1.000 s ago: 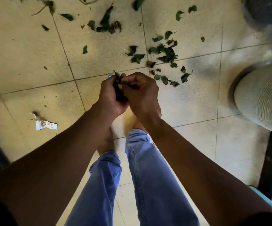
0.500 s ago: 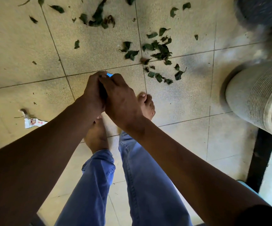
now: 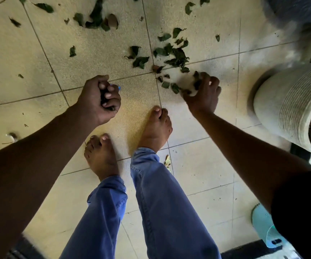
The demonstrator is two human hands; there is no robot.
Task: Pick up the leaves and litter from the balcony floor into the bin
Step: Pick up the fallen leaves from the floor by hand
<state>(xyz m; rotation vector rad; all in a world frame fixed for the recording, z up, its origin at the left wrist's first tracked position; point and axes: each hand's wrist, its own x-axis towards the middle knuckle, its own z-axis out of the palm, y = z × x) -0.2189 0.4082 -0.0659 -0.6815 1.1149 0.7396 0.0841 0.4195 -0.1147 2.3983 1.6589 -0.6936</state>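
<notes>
While the left hand (image 3: 100, 99) sits left of centre in the head view, its grip is clenched round a dark wad of leaves, and a bit of blue litter (image 3: 118, 87) pokes out past the knuckles. Right of centre, the right hand (image 3: 203, 92) reaches down to the floor (image 3: 29, 58), fingers (image 3: 213, 81) curled over the near edge of a leaf pile (image 3: 173, 53); motion blur hides whether that grip has closed on any leaf, so I cannot tell. More leaves (image 3: 96, 17) lie scattered along the top of the frame, with single ones at upper left. A small scrap (image 3: 11, 136) lies at the left edge, partly behind the left forearm, and a pale crumpled bit (image 3: 167, 161) lies beside the right trouser leg. Two bare feet (image 3: 155, 126) stand on the tiles at centre, below them blue trousers (image 3: 160, 202). At the right edge a ribbed pale pot (image 3: 289, 105) stands, dry twigs showing inside. A turquoise object (image 3: 263, 225) shows at lower right, partly hidden by the right arm.
</notes>
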